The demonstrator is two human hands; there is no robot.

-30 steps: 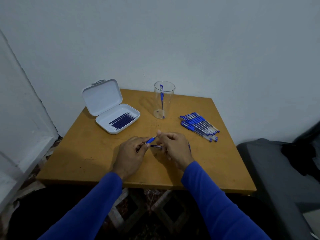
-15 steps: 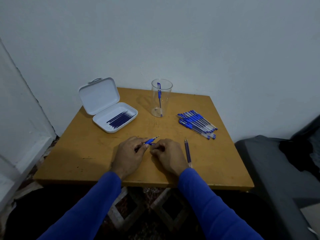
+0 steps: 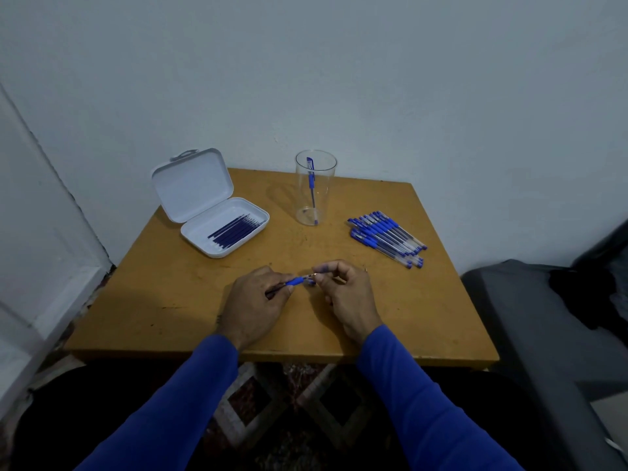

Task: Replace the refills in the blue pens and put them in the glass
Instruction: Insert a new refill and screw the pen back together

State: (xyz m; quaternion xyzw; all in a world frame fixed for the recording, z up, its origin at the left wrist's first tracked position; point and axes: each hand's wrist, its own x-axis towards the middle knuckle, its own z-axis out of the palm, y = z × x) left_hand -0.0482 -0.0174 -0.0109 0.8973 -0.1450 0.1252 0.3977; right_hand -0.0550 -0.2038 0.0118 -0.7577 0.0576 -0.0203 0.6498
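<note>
Hands, left (image 3: 253, 302) and right (image 3: 346, 294), pinch a blue pen (image 3: 295, 281) over the wooden table (image 3: 170, 300) against a pale wall (image 3: 373, 79).

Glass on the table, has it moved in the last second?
No. The glass still stands between the open white case and the pile of pens.

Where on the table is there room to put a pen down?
Bare wood lies along the table's near-left corner, below the white case, and on the near-right, below the pile of pens. It is crowded round the glass and between both hands.
</note>
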